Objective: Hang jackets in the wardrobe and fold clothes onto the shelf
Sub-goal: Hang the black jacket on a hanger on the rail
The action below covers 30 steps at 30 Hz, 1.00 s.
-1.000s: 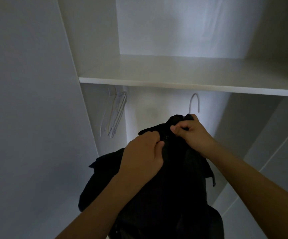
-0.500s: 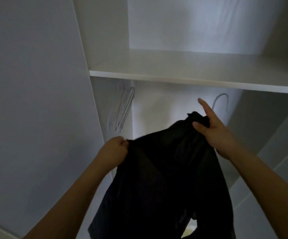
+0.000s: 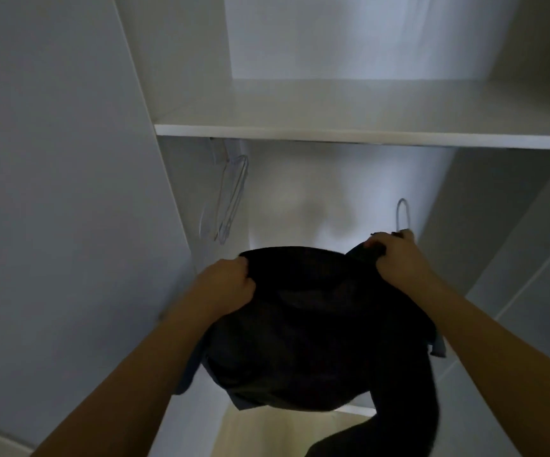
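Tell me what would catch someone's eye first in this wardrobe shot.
The black jacket fills the lower middle, gripped at its top edge by the left hand and the right hand. A hanger hook pokes up just above the right hand. Spare clear hangers hang at upper left beneath the white shelf.

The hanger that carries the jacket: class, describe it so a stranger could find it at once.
Start at the white shelf across the wardrobe and look beneath it, to the right. A pale hanger hook rises alone above the dark jacket, just over the right hand. Unlike the bare hangers bunched at the left wall, only its hook shows, and it is not on the rail.
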### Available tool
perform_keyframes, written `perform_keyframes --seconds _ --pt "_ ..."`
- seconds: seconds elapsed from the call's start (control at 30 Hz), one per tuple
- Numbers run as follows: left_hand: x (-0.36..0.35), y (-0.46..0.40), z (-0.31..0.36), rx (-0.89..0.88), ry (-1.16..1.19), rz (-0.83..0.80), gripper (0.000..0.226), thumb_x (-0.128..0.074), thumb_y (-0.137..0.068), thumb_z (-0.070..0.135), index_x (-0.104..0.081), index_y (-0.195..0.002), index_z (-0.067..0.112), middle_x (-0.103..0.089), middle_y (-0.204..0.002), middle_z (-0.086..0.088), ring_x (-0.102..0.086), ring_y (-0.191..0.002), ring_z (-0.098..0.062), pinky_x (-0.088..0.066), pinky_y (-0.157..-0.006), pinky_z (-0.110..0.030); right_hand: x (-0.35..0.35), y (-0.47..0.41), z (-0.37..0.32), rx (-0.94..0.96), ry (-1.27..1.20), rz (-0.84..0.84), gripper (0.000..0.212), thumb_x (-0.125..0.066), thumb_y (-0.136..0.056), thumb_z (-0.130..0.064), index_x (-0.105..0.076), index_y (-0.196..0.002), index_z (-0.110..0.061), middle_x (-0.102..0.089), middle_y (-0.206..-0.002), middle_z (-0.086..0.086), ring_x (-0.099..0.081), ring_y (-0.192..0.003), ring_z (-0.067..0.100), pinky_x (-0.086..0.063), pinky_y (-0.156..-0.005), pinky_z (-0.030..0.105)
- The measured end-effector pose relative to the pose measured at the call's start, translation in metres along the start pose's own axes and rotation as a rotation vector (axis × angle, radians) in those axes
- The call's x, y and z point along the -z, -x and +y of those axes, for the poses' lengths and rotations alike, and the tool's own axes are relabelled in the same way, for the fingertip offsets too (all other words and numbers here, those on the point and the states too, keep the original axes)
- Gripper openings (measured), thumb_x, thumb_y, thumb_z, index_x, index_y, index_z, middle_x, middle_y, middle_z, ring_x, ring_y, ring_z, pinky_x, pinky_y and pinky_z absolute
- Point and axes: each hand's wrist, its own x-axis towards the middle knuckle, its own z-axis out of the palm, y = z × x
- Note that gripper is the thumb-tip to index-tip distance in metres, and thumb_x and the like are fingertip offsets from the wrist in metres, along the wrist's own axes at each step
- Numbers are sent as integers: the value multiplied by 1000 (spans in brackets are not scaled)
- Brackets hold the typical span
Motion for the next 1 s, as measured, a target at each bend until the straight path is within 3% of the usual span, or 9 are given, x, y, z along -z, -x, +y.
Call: perform_keyframes --seconds 0.1,0.23,0.37,0.43,0.5,0.7,0.8,0.93,1.0 --pt "3 2 -38 106 -117 33 2 -45 -95 13 -46 -95 11 -59 -89 -10 -57 -78 -22 -40 -64 -29 9 -1 31 -117 -80 102 45 -49 -78 13 -74 -97 -19 -46 -129 20 -48 -114 35 -37 -108 36" --pt "-4 3 -30 72 -68 298 19 -47 -89 -4 -49 -107 0 -56 -88 -17 -59 -72 -37 -40 -59 -39 12 3 41 -231 -197 186 39 -47 -80 13 -74 -85 -15 -46 -130 24 -42 -127 38 -32 -113 42" --pt "9 5 16 -379 19 379 11 -47 -88 5 -54 -97 5 -46 -81 -1 -51 -64 -23 -31 -55 -29 1 12 17 -58 -256 155 44 -46 -77 12 -75 -92 -17 -62 -117 16 -52 -117 32 -36 -111 36" --pt "16 6 41 -578 1 365 17 -45 -89 12 -57 -99 6 -51 -82 -3 -45 -67 -15 -38 -53 -31 -7 22 -4 83 -229 80 45 -49 -82 8 -72 -109 -21 -51 -125 14 -50 -114 28 -38 -107 25" --pt "22 4 59 -657 -3 355 20 -46 -91 11 -60 -105 6 -55 -86 -7 -47 -68 -16 -45 -53 -34 -9 34 -23 213 -246 -11 48 -52 -92 -5 -61 -126 -38 -36 -132 4 -42 -111 18 -31 -97 6" --pt "36 7 68 -608 206 428 28 -37 -99 29 -56 -112 13 -60 -86 -1 -57 -72 -16 -51 -65 -35 11 52 -48 273 -474 -344 32 -62 -74 -60 -53 -103 -73 -27 -113 -22 -35 -107 -14 -26 -98 8" --pt "37 10 76 -514 360 428 11 -40 -98 32 -42 -108 30 -58 -78 8 -58 -67 -7 -49 -62 -23 0 54 -55 327 -423 -334 27 -73 -59 -70 -64 -83 -62 -29 -110 -19 -40 -109 -4 -34 -100 15" --pt "40 16 75 -551 365 405 9 -45 -100 23 -42 -105 29 -55 -73 9 -58 -67 -9 -47 -58 -22 -8 46 -56 345 -438 -163 19 -70 -84 -33 -66 -73 -19 -37 -95 -11 -48 -83 -7 -38 -84 21" --pt "42 17 71 -504 412 384 9 -46 -101 19 -43 -103 28 -55 -68 6 -56 -61 -10 -45 -54 -24 -5 45 -58 356 -385 -79 23 -67 -87 -37 -61 -71 -21 -38 -92 -12 -50 -79 -3 -41 -76 20"
